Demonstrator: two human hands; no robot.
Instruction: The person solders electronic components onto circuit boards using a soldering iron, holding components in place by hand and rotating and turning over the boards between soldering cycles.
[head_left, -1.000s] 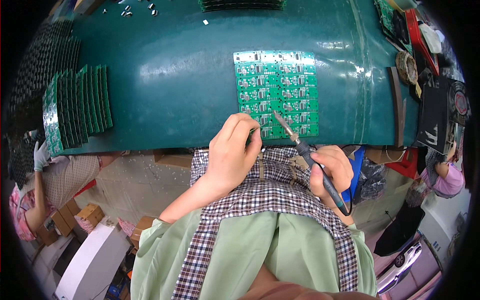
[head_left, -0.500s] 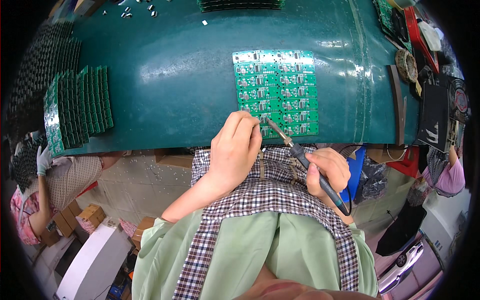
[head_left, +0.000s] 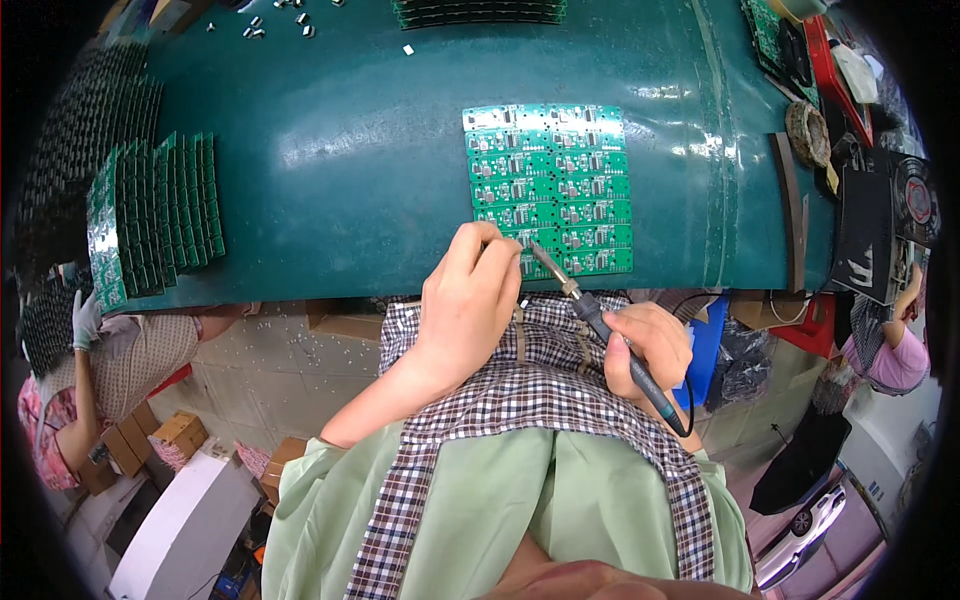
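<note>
A green panel of joined circuit boards [head_left: 592, 212] lies flat near the front edge of the table. My right hand [head_left: 647, 352] grips a soldering iron [head_left: 598, 318] by its dark handle, and its metal tip points at the second row of boards from the front. At the panel's lower left, my left hand [head_left: 467, 297] is closed, thumb and fingertips pinched together over the boards close to the iron's tip. Whatever those fingers pinch is too small or hidden to make out.
Green circuit panels [head_left: 160, 215] stand in rows at the left, with another stack [head_left: 480, 12] at the far edge. Small metallic parts [head_left: 305, 30] are scattered at the back. A tape roll [head_left: 808, 134] and a black device [head_left: 866, 235] sit right. A gloved co-worker's hand [head_left: 86, 320] shows at left.
The iron and my right hand have shifted slightly left. The panel sits a touch further left in the picture, and my left hand keeps its pinch.
</note>
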